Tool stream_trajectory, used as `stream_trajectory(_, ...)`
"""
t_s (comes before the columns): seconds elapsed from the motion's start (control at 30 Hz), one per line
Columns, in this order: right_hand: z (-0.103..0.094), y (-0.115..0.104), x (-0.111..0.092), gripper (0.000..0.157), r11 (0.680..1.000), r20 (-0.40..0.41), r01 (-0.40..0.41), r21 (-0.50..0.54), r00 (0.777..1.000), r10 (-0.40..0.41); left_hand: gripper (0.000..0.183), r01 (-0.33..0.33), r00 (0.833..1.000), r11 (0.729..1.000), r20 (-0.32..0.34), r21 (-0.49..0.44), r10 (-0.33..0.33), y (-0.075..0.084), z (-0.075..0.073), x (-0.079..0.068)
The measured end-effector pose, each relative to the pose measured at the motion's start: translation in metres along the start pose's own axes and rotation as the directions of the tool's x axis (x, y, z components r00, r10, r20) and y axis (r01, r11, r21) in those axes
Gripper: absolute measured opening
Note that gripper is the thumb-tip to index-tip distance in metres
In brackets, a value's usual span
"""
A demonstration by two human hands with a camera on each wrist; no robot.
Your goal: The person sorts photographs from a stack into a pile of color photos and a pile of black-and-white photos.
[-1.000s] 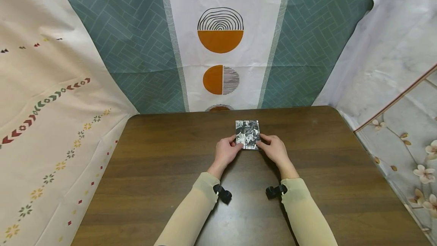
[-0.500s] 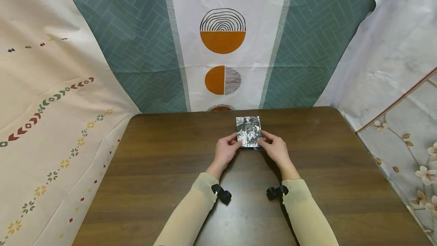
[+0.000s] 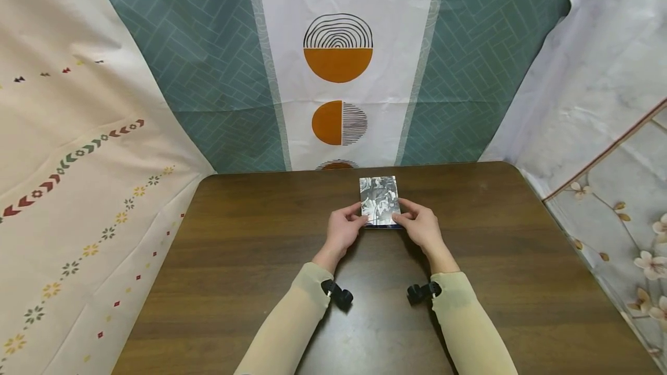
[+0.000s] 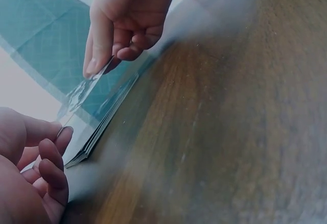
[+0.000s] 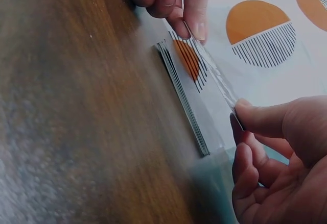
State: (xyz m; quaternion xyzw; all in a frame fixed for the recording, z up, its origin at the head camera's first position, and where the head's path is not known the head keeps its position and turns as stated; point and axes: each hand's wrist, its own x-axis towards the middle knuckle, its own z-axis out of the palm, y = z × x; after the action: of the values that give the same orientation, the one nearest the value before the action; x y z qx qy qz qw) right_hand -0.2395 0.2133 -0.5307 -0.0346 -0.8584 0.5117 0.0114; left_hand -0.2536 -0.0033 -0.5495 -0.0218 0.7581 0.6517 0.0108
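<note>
Above a thin stack [image 5: 183,101], both hands [image 3: 344,229] [image 3: 422,229] pinch a black-and-white card [image 3: 379,198]

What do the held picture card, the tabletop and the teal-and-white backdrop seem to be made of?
Picture card: probably thin, stiff coated paper, semi-glossy; its edge is slim and straight, its face catches light.
Tabletop: wood or wood-look laminate, satin; brown grain and a soft glare show.
Backdrop: likely printed fabric, matte; it has wrinkles and fold creases.

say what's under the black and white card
Below the card, apart from it, a stack of thin flat pieces rests on the wooden table. From the head view, only a dark blue strip shows; the card hides the rest of the stack's top.
</note>
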Motion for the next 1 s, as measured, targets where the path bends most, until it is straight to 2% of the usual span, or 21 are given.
stream_trajectory(0.27, 0.001, -0.003, 0.001, 0.056, 1.000, -0.001, -0.015, 0.017, 1.000, 0.016, 0.043, -0.005, 1.000, 1.000, 0.011, -0.010, 0.005, 0.003, -0.004, 0.000)
stream_trajectory(0.5, 0.011, -0.008, -0.004, 0.057, 0.999, 0.000, -0.002, 0.039, 1.000, 0.002, 0.043, 0.006, 0.999, 0.999, 0.048, -0.044, -0.004, 0.001, -0.021, -0.002)
stream_trajectory(0.7, 0.036, -0.020, -0.008, 0.058, 0.998, 0.035, 0.053, 0.033, 0.998, -0.054, 0.045, -0.019, 0.997, 0.998, 0.078, -0.052, 0.024, 0.001, -0.057, -0.004)
stream_trajectory(0.83, 0.058, -0.031, -0.008, 0.057, 0.993, 0.058, 0.111, 0.034, 0.992, -0.112, 0.048, -0.040, 0.998, 0.999, 0.054, -0.027, 0.042, 0.000, -0.084, -0.005)
stream_trajectory(1.0, 0.089, -0.049, -0.009, 0.062, 0.990, 0.074, 0.140, 0.018, 0.987, -0.141, 0.050, -0.078, 0.997, 0.996, 0.033, 0.036, 0.076, -0.007, -0.118, -0.008)
